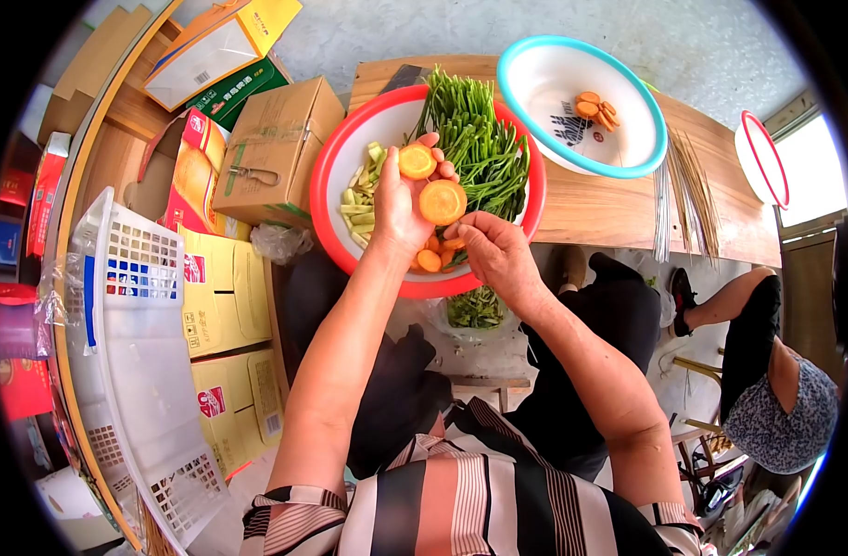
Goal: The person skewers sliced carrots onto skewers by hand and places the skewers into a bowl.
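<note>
Palm up, my left hand holds two orange carrot slices, one near the fingertips and a larger one by the palm. My right hand is closed in a pinch right beside the larger slice; what lies between its fingertips is hidden. Both hands are over a red-rimmed white basin. Inside it, long green vegetable stems fill the right side, pale green cut pieces lie at the left, and more carrot slices sit below my hands.
On the wooden table stands a blue-rimmed basin with several carrot slices. Thin sticks lie at its right, beside another red-rimmed basin. Cardboard boxes and a white plastic basket are at left. Another person sits at right.
</note>
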The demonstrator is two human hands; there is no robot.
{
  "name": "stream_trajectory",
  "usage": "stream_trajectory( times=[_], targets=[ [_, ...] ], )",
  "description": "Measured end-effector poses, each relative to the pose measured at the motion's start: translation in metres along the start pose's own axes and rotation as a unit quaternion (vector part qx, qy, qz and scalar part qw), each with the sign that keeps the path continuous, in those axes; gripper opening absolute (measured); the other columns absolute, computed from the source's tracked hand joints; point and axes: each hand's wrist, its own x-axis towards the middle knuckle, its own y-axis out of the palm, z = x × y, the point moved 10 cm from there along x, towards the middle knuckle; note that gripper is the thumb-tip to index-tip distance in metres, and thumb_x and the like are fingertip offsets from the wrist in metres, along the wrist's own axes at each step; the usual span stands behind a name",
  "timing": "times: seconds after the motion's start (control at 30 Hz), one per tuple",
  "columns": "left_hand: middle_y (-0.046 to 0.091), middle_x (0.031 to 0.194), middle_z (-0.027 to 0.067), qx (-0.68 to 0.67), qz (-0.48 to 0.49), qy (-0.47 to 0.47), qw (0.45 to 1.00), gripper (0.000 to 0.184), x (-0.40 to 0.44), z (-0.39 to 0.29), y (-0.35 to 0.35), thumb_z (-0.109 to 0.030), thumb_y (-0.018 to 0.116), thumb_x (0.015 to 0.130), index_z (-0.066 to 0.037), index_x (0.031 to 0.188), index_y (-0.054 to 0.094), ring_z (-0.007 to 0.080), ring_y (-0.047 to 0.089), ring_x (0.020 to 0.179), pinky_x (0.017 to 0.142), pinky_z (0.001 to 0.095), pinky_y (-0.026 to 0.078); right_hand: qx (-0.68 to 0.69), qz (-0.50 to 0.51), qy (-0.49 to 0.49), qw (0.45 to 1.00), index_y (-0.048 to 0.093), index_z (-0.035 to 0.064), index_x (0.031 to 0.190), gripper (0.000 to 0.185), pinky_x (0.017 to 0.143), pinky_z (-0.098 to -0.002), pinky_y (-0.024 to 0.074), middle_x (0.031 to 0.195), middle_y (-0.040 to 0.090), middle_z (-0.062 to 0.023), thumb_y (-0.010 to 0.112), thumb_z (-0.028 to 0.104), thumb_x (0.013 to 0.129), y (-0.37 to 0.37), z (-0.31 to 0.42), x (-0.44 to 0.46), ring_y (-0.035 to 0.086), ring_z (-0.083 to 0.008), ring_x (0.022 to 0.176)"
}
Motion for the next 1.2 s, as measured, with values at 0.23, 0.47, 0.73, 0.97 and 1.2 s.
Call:
stream_trajectory(
  times=[0.23, 0.47, 0.73, 0.97, 1.2],
  targets=[
    [0.054, 0.09, 0.0057, 0.037, -0.009, 0.018, 0.999, 0.049, -0.001, 0.002, -0.001, -0.041, 0.025, 0.1, -0.002, 0.115, 0.051, 0.02, 0.053, 0.083, 0.082, 0.0366, 0.048, 0.016, 0.0, -0.023, 1.0, 0.06, 0.0019, 0.092, 0.021, 0.042, -0.0185, 0.0261, 0.055, 0.039, 0.0076, 0.046, 0.017, 0.098, 0.003, 0.0, 0.004, 0.033, -0.0022, 0.045],
    [0.054, 0.088, 0.0055, 0.031, -0.036, 0.028, 0.998, 0.057, -0.001, -0.004, -0.001, -0.048, 0.022, 0.1, -0.004, 0.119, 0.051, 0.0198, 0.054, 0.078, 0.078, 0.0381, 0.049, 0.033, 0.01, 0.017, 0.999, 0.061, 0.0007, 0.09, 0.018, 0.05, -0.0204, 0.036, 0.069, 0.051, 0.0036, 0.048, 0.012, 0.095, 0.007, -0.001, 0.005, 0.044, -0.0035, 0.059],
    [0.054, 0.083, 0.006, 0.093, -0.126, 0.094, 0.983, 0.066, -0.008, -0.021, -0.013, -0.06, 0.019, 0.096, -0.007, 0.122, 0.048, 0.0177, 0.053, 0.067, 0.066, 0.036, 0.048, 0.047, 0.018, 0.013, 0.999, 0.061, 0.002, 0.09, 0.014, 0.052, -0.0187, 0.0341, 0.069, 0.051, 0.0052, 0.052, 0.012, 0.095, 0.015, -0.013, 0.003, 0.04, -0.0024, 0.06],
    [0.054, 0.08, 0.007, 0.088, -0.126, 0.109, 0.982, 0.068, -0.009, -0.019, -0.016, -0.065, 0.023, 0.093, -0.008, 0.119, 0.047, 0.0182, 0.054, 0.065, 0.061, 0.0378, 0.05, 0.054, 0.015, 0.031, 0.998, 0.062, 0.0023, 0.087, 0.016, 0.054, -0.019, 0.0357, 0.071, 0.053, 0.0045, 0.05, 0.009, 0.094, 0.015, -0.013, 0.004, 0.042, -0.0027, 0.062],
    [0.056, 0.084, 0.0071, 0.087, -0.127, 0.108, 0.982, 0.065, -0.012, -0.017, -0.015, -0.064, 0.024, 0.093, -0.009, 0.116, 0.048, 0.0184, 0.055, 0.064, 0.061, 0.0384, 0.052, 0.081, 0.029, 0.042, 0.995, 0.061, 0.003, 0.086, 0.018, 0.048, -0.0196, 0.0315, 0.063, 0.047, 0.0059, 0.048, 0.011, 0.095, 0.018, -0.017, 0.009, 0.04, -0.0029, 0.055]
  ],
)
